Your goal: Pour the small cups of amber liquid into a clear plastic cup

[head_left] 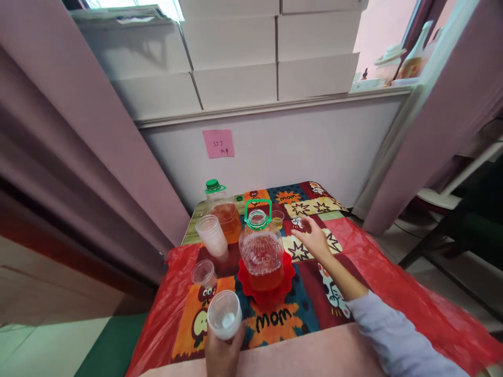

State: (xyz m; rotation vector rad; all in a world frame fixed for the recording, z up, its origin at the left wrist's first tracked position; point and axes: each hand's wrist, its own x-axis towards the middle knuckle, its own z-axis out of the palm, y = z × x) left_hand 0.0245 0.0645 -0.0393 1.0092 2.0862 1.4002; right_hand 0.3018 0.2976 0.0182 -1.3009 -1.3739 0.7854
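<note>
My left hand (223,355) is wrapped round a clear plastic cup (225,314) near the front of the table; its mouth faces up, and I cannot tell whether it is one cup or several nested. My right hand (313,239) reaches in from the right, fingers apart and holding nothing. Left of it stands an uncapped clear jug (261,254) with a green handle and amber liquid low inside, on a red scalloped plate (288,269). A small cup (277,219) with yellowish contents sits behind the jug, nearest my right fingertips.
A second jug (226,214) of amber liquid, green-capped, stands at back left. Before it leans a stack of clear cups (212,235), with a single cup (204,273) nearer me. A loose green cap (239,198) lies behind. Red plastic sheeting (387,280) covers the table's sides.
</note>
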